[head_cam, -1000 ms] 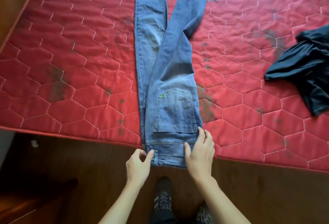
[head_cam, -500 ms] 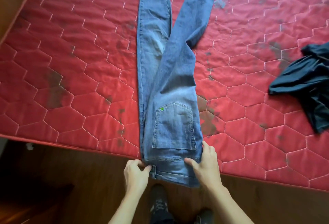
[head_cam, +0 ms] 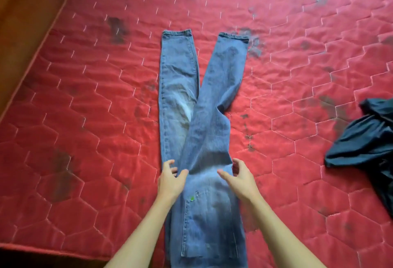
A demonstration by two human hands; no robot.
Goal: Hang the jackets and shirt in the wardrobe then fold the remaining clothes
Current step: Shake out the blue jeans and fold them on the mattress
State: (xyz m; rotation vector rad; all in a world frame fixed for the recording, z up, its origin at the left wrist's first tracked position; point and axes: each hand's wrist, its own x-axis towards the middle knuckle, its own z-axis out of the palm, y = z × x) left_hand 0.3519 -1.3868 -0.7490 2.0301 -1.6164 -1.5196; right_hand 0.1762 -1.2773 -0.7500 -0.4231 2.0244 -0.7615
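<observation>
Broadly, a red quilted mattress [head_cam: 85,131] fills nearly the whole view. Its cover is stitched in large hexagons and blotched with dark, greyish stains, the heaviest ones at the far centre and to the right. Along the left side runs a brown wooden surface [head_cam: 23,18], slanting from far to near. At the near left corner the mattress edge gives way to a dark strip of floor [head_cam: 38,262].

A pair of blue jeans [head_cam: 204,135] lies flat on the mattress, the waist end near and the legs pointing far. It is folded lengthwise at the seat, where a back pocket [head_cam: 205,225] with a small green dot [head_cam: 192,198] at its corner faces up. Further out the two legs part into a narrow V, their hems apart.

Both bare hands reach out over the thigh part of the jeans. The left hand [head_cam: 171,182] sits at the left edge of the denim, fingers spread and gently bent and thumb out over the cloth, gripping nothing. The right hand [head_cam: 241,180] mirrors it at the right edge, fingers loosely arched and thumb extended, with no fabric pinched. Motion blur hides whether the fingertips touch the denim.

A crumpled dark navy garment [head_cam: 370,140] lies at the right edge of the mattress, well apart from the jeans.
</observation>
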